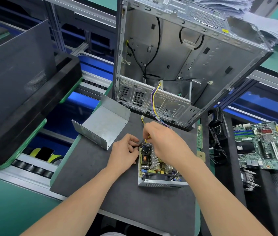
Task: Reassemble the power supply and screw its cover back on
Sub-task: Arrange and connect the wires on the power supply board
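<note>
The open power supply (153,169) lies on the dark mat, its circuit board, coil and fan exposed in a metal base. My left hand (126,150) grips its far left corner. My right hand (165,142) reaches over the far end, fingers closed on the yellow and purple wire bundle (154,106) where it enters the unit. The bundle runs up to a white connector near the case. The U-shaped grey metal cover (106,124) rests upside down on the mat, left of and beyond the supply, apart from both hands.
An emptied computer case (177,65) stands tilted behind the mat. A motherboard (262,145) lies at the right, with a memory stick (199,137) and a small chip (201,155) nearer. A black side panel (15,74) leans at left over the roller conveyor (32,167).
</note>
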`<state>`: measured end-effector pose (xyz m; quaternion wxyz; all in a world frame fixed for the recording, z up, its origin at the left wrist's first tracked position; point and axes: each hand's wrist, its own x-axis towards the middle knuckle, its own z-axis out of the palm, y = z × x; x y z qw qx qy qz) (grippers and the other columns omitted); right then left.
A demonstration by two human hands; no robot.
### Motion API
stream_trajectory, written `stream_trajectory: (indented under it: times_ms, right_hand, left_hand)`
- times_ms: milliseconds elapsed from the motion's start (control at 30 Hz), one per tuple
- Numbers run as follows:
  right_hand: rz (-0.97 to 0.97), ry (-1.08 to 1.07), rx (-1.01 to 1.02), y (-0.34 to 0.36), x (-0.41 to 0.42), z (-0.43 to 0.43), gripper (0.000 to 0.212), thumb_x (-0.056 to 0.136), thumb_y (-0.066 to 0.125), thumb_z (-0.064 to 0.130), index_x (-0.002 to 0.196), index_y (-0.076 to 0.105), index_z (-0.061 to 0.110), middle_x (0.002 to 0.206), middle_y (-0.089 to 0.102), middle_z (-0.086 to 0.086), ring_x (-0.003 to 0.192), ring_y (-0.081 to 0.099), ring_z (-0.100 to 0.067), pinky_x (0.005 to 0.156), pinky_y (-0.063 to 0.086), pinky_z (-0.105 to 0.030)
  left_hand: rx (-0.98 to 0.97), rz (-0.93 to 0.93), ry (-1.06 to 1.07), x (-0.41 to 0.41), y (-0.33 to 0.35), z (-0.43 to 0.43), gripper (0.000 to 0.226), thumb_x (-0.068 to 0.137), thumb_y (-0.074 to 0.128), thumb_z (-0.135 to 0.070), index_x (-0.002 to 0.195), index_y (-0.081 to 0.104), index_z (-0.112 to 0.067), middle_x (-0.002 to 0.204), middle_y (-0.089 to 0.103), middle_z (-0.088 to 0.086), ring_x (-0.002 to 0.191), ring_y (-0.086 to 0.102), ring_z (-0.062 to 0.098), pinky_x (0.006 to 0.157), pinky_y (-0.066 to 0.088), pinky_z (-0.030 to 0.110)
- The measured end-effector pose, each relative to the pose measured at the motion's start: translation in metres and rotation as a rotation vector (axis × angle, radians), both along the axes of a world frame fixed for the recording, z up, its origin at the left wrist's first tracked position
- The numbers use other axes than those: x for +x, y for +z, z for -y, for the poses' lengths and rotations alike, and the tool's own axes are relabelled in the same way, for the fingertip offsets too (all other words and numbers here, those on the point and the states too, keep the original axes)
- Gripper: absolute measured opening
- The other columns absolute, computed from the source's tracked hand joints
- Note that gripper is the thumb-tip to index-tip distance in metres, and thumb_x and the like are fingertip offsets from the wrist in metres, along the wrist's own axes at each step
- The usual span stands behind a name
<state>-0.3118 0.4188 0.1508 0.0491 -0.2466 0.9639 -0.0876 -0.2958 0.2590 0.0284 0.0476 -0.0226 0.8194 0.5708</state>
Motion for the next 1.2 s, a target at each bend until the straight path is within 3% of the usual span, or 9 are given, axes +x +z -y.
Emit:
stream_trajectory:
  times_ms: [467,667,833,1200]
  right_hand:
    - [0.004,0.038,0.006,0.001,0.002,0.002,0.043,0.082,0.064,-0.011,0.1,0.045,0.024,0.098,0.051,0.006,0.083,0.056,-0.025,0.065,0.051,-0.047]
    - [0.002,0.02,0.014,0.001,0.0026,0.0021,0.042,0.083,0.065,-0.008,0.101,0.046,0.025,0.099,0.052,0.007,0.081,0.054,-0.022,0.064,0.051,-0.046]
    - [0.007,0.025,0.019,0.003,0.0029,0.0017,0.042,0.084,0.064,-0.008,0.101,0.044,0.026,0.099,0.051,0.007,0.082,0.055,-0.024,0.066,0.051,-0.047]
    - [0.031,0.011,0.018,0.006,0.0038,0.0031,0.04,0.087,0.062,-0.006,0.101,0.044,0.027,0.102,0.052,0.008,0.085,0.057,-0.023,0.066,0.05,-0.044]
  left_hand:
    - [-0.01,-0.008,0.0,-0.001,0.0,0.0,0.024,0.088,0.067,-0.008,0.1,0.063,-0.028,0.073,0.071,-0.001,0.046,0.066,0.008,0.055,0.051,0.012]
    - [-0.02,-0.014,-0.009,-0.0008,-0.0002,-0.0001,0.024,0.088,0.067,-0.008,0.099,0.062,-0.03,0.071,0.071,-0.003,0.045,0.066,0.008,0.059,0.049,0.008]
    - [-0.001,-0.005,-0.006,-0.0007,-0.0003,0.0004,0.022,0.089,0.066,-0.009,0.1,0.062,-0.028,0.078,0.071,0.002,0.046,0.066,0.009,0.052,0.052,0.015]
    - [-0.01,-0.002,-0.004,-0.0011,0.0004,0.0006,0.024,0.089,0.067,-0.009,0.098,0.062,-0.031,0.077,0.071,0.001,0.047,0.066,0.007,0.053,0.051,0.013]
